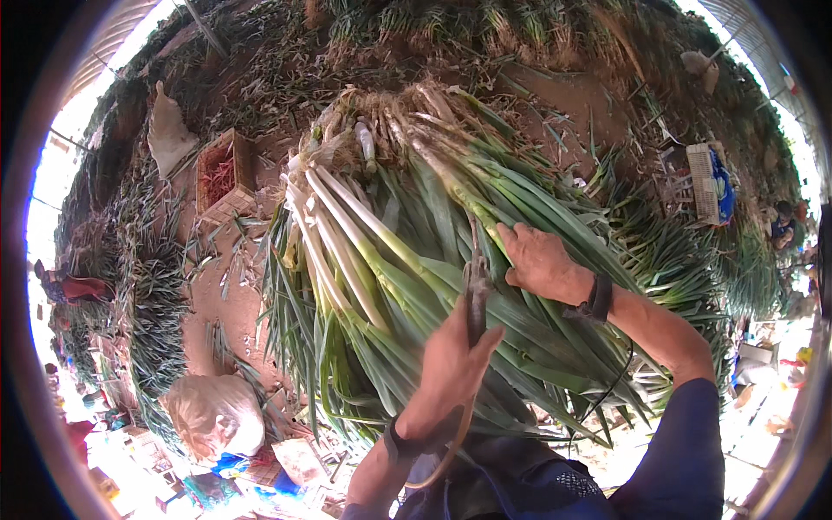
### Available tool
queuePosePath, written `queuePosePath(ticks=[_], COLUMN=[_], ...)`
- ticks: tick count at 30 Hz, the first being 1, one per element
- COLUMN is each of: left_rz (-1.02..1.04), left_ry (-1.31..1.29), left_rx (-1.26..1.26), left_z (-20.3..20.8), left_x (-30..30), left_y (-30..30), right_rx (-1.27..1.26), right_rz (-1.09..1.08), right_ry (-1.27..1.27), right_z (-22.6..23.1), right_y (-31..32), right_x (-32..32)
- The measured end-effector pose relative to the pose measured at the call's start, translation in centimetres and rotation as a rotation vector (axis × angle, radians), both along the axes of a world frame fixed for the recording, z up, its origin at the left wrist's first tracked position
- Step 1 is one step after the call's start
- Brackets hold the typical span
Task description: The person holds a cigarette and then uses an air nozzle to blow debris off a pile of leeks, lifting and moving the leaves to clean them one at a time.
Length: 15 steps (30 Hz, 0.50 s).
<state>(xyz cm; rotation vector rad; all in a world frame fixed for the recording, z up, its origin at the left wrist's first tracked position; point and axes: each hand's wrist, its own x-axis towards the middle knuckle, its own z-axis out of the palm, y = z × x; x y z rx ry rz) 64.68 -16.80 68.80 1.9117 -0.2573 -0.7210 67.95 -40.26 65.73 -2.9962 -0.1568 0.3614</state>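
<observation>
A large heap of leeks (407,303) lies before me, roots at the far side and green leaves fanned toward my body. On its left are leeks with clean white shanks (334,234); on its right, stalks (446,169) still carry brown, dirty outer layers and roots. My left hand (455,355) is closed around a grey air blow gun (476,282), its thin nozzle pointing away from me over the heap. A tan hose (458,433) runs from it toward my body. My right hand (546,264) is closed on a leek at the heap's right, its fingertips partly hidden.
At the left stand a crate (245,204) with red strips in it and a pale sack (169,130). A plastic bag (217,416) sits nearer. Another crate (702,186) with blue cloth is at the right. Other people (784,225) are at both sides; more leeks line the back.
</observation>
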Motion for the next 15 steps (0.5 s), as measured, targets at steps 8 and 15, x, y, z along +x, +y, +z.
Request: queuePosePath(ticks=[8,15], left_rz=[0.123,0.155], left_ry=[0.127,0.132], left_rx=[-0.119,-0.215], left_z=[-2.1,-1.2], left_x=[2.9,-2.0], left_y=[-1.5,-1.4], right_rx=[-0.004,-0.053], right_rz=[0.024,0.108], right_ry=[0.025,-0.062], right_z=[1.2,0.8], right_y=[0.7,0.0], right_x=[-1.0,-1.5])
